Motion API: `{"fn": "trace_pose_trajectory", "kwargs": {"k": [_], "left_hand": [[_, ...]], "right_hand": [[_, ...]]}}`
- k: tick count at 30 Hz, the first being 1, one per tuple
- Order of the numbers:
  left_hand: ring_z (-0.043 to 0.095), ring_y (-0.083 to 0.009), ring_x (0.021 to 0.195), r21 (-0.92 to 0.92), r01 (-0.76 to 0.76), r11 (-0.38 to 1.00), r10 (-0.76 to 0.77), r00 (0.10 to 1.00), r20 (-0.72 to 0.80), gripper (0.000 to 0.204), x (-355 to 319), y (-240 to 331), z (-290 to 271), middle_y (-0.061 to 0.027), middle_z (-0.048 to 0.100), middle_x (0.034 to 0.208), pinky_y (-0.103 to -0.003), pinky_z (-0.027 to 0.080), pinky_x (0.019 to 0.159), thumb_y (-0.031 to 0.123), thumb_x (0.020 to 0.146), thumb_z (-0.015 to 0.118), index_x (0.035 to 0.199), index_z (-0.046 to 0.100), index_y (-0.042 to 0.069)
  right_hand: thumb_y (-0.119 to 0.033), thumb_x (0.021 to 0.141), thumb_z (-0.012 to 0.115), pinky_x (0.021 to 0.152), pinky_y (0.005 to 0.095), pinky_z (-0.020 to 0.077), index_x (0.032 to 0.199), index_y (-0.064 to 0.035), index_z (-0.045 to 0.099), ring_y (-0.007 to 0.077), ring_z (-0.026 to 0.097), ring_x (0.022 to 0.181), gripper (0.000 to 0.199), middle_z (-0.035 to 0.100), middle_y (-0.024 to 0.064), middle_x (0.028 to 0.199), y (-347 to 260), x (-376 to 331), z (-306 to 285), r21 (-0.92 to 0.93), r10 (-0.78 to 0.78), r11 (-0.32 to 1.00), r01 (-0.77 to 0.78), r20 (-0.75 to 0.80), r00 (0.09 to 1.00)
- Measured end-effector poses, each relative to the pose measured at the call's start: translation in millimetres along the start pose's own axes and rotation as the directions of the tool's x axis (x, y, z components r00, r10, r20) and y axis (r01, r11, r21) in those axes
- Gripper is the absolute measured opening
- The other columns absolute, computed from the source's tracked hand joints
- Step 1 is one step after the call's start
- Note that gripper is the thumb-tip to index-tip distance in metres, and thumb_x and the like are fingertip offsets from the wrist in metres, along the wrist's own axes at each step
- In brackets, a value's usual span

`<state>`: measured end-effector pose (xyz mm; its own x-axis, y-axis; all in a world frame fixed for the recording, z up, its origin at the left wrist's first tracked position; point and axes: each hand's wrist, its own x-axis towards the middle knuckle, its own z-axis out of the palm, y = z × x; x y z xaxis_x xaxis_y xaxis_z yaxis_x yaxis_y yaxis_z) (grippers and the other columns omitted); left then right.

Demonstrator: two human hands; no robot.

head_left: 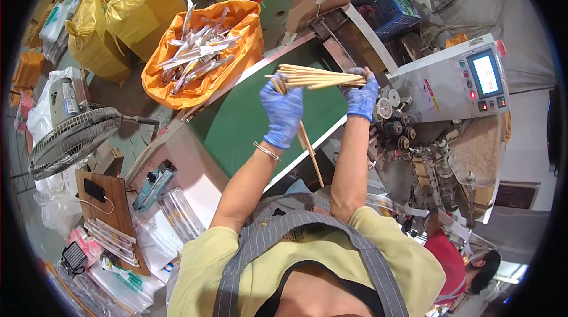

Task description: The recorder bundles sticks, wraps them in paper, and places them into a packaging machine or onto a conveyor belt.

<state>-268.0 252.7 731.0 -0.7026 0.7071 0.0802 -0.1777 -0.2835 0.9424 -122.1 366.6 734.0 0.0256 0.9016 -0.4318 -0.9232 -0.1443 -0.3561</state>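
Observation:
A bundle of pale wooden chopsticks (316, 78) lies sideways between my hands, above a green conveyor belt (228, 125). My right hand (362, 99), in a blue glove, is closed around the bundle's right end. At the other end my left hand (280, 115), also gloved in blue, has its fingers curled in among stick ends. A few more chopsticks (309, 152) slant down from below my left palm, past the belt's near edge; the left hand seems to hold them too. How each finger grips is partly hidden.
Beyond the belt sits an orange sack (251, 36) of wrapper scraps. A machine with a lit control panel (464, 80) and rollers stands at right, with a co-worker in red (447, 267) below it. A fan (74, 139) and a wooden board (89, 199) are at left.

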Motion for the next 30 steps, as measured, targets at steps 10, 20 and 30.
{"fn": "trace_pose_trajectory", "kwargs": {"k": [10,20,30], "left_hand": [[0.033,-0.0092,0.033,-0.473,0.707,0.525,-0.818,0.572,-0.052,0.014,2,-115,-50,0.0023,0.039,0.048,-0.023,0.027,0.030,0.015,0.081,0.051,0.068,0.046,0.011],[0.033,-0.0089,0.033,-0.290,0.939,0.185,-0.983,0.181,-0.043,0.014,-45,-200,-100,0.0035,0.037,0.045,-0.022,0.029,0.029,0.022,0.081,0.055,0.072,0.050,0.013],[0.026,-0.0062,0.031,-0.292,0.922,0.255,-0.956,0.286,0.068,0.020,-71,-150,-61,0.0065,0.029,0.043,-0.022,0.025,0.030,0.026,0.082,0.051,0.069,0.045,0.011]], "right_hand": [[-0.002,0.072,0.063,0.075,0.0371,0.0470,0.082,-0.0124,0.051,0.0189,0.054,0.073,0.019,0.054,0.0035,0.073,40,24,-64,-0.331,0.203,0.943,-0.045,0.462,0.863],[0.002,0.071,0.063,0.059,0.0419,0.0526,0.081,-0.0102,0.046,0.0204,0.058,0.059,0.023,0.054,0.0050,0.070,81,44,-139,-0.473,0.161,0.878,-0.066,0.162,0.974],[-0.012,0.065,0.074,0.037,0.0285,0.0444,0.074,-0.0079,0.042,0.0143,0.045,0.039,0.033,0.048,0.0038,0.057,52,77,-167,-0.826,-0.443,0.517,0.226,-0.033,0.896]]}}
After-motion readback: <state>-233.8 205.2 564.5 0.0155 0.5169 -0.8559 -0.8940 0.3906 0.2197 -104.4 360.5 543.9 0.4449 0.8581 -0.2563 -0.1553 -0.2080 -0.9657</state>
